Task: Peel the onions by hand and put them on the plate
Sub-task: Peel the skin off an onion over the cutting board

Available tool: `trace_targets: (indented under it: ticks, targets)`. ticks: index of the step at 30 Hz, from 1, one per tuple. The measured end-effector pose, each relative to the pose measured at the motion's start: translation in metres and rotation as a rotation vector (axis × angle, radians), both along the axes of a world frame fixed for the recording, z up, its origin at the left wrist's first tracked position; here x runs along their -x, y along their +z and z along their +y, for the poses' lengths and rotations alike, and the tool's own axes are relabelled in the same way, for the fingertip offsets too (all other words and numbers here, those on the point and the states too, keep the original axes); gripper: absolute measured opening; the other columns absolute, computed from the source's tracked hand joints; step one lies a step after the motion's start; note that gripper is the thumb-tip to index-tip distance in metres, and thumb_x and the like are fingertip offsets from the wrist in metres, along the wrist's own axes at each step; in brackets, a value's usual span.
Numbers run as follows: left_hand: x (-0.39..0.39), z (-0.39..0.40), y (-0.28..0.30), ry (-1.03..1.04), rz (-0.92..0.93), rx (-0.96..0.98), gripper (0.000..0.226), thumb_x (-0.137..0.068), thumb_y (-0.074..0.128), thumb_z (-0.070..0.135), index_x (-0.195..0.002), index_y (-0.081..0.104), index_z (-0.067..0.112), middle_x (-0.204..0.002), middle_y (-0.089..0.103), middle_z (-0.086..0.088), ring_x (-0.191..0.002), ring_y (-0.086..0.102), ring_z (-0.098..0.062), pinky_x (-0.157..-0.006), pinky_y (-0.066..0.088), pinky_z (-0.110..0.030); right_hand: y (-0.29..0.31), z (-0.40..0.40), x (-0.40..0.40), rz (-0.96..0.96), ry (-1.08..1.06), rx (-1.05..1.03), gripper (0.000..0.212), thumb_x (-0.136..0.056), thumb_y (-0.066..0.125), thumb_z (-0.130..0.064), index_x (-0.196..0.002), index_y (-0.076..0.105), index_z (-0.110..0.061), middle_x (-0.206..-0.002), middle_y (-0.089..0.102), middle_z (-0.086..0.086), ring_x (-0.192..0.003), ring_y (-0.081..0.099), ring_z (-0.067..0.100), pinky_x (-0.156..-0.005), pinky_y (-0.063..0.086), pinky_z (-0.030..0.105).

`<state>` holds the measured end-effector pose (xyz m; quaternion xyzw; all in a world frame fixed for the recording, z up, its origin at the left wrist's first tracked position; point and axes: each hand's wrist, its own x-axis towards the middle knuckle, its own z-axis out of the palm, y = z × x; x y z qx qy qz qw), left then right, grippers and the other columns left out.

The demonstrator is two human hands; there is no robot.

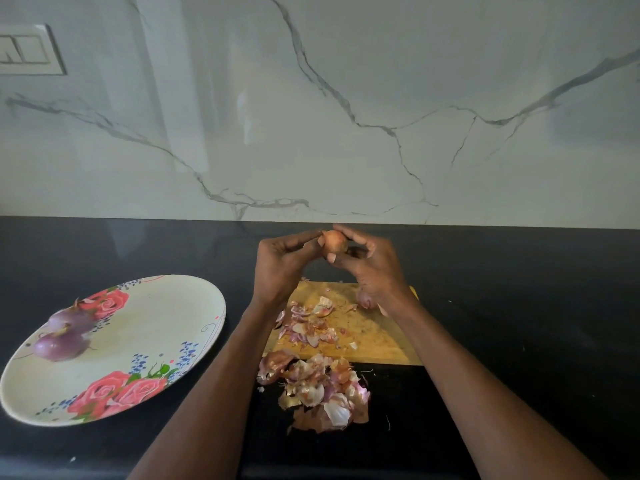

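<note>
A small onion [333, 241] with orange-brown skin is held up above the far edge of the wooden cutting board [374, 336]. My right hand [372, 263] grips it from the right, thumb underneath. My left hand [282, 263] pinches it at its left side with the fingertips. Two peeled purple onions [64, 332] lie on the left part of the floral plate [156, 327]. Another small onion [367, 299] lies on the board, partly hidden behind my right wrist.
Loose onion skins [308, 323] are scattered over the board, and a bigger heap of skins [320, 393] lies on the black counter in front of it. A marble wall stands behind the counter, with a switch plate [29, 50] at upper left.
</note>
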<state>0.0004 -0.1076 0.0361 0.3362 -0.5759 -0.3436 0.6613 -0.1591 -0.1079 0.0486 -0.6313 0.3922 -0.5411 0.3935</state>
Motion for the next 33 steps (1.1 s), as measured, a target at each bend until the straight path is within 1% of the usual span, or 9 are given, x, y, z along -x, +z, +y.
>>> trace_targets:
  ticks: [5,10,15,17,20,24,26,29,33]
  targets:
    - [-0.001,0.002,0.003,-0.023,0.027,-0.025,0.017,-0.091,0.068,0.001,-0.105,0.076,0.004,-0.097,0.078,-0.011,-0.096,0.074,-0.029,-0.089,0.060,-0.041,-0.003,-0.003,0.002,0.047,0.008,-0.001,0.056,-0.081,0.081,-0.004,-0.133,0.065,-0.017,-0.126,0.069,0.001,-0.117,0.064,0.016,-0.098,0.054,0.032]
    - [0.002,0.003,-0.003,0.119,-0.088,-0.004,0.023,-0.090,0.068,0.000,-0.092,0.079,0.020,-0.089,0.079,-0.003,-0.086,0.076,-0.024,-0.085,0.060,-0.048,-0.008,-0.005,0.002,0.117,0.003,0.020,0.057,-0.081,0.081,-0.003,-0.134,0.064,-0.015,-0.126,0.070,0.003,-0.117,0.065,0.017,-0.104,0.052,0.044]
    - [0.002,0.003,-0.004,0.185,-0.147,0.028,0.017,-0.091,0.067,0.002,-0.100,0.079,0.010,-0.091,0.079,-0.003,-0.088,0.075,-0.019,-0.083,0.061,-0.041,-0.007,-0.003,0.001,0.064,0.047,-0.050,0.057,-0.082,0.078,-0.001,-0.134,0.064,-0.019,-0.124,0.070,0.004,-0.117,0.065,0.018,-0.095,0.054,0.031]
    - [0.004,0.004,-0.002,0.078,-0.064,0.001,0.017,-0.092,0.068,0.003,-0.104,0.078,0.009,-0.096,0.079,-0.005,-0.094,0.074,-0.020,-0.086,0.059,-0.036,-0.002,-0.002,0.004,-0.079,0.083,-0.113,0.050,-0.084,0.073,0.005,-0.130,0.063,-0.011,-0.122,0.071,0.008,-0.117,0.065,0.021,-0.089,0.055,0.025]
    - [0.002,0.005,0.004,-0.104,-0.017,-0.051,0.025,-0.090,0.069,0.002,-0.114,0.073,0.010,-0.108,0.077,-0.003,-0.106,0.071,-0.015,-0.088,0.054,-0.024,0.002,-0.003,0.009,-0.310,0.183,-0.172,0.035,-0.086,0.069,0.008,-0.118,0.066,-0.006,-0.117,0.072,0.014,-0.108,0.070,0.024,-0.085,0.058,0.027]
    - [0.002,0.006,0.004,-0.188,-0.081,-0.032,0.042,-0.088,0.071,0.005,-0.129,0.065,0.009,-0.120,0.073,-0.003,-0.117,0.067,-0.017,-0.099,0.052,-0.028,0.000,-0.004,0.006,-0.402,0.192,-0.232,0.021,-0.092,0.065,0.000,-0.112,0.069,0.003,-0.099,0.075,0.015,-0.092,0.072,0.019,-0.079,0.058,0.022]
    - [0.007,0.008,0.003,-0.204,-0.089,-0.020,0.044,-0.085,0.073,0.006,-0.127,0.065,0.015,-0.119,0.073,-0.004,-0.116,0.067,-0.019,-0.100,0.053,-0.031,-0.001,-0.004,0.004,-0.390,0.149,-0.228,0.015,-0.092,0.066,-0.009,-0.100,0.072,0.002,-0.087,0.075,0.012,-0.086,0.071,0.017,-0.076,0.057,0.022]
    - [0.009,0.010,0.000,-0.065,-0.178,0.035,0.041,-0.089,0.073,0.011,-0.129,0.065,0.017,-0.113,0.075,0.000,-0.110,0.070,-0.016,-0.096,0.056,-0.032,-0.003,-0.005,0.000,-0.245,0.041,-0.134,0.021,-0.092,0.068,-0.021,-0.090,0.076,-0.002,-0.082,0.074,0.015,-0.076,0.066,0.019,-0.075,0.054,0.025]
    - [0.008,0.013,0.000,0.016,-0.211,0.065,0.037,-0.087,0.076,0.013,-0.117,0.068,0.033,-0.099,0.078,0.010,-0.100,0.073,-0.010,-0.090,0.058,-0.028,-0.003,-0.002,0.002,-0.085,-0.047,-0.039,0.026,-0.096,0.065,-0.026,-0.083,0.078,-0.007,-0.065,0.069,0.007,-0.056,0.056,0.010,-0.060,0.048,0.019]
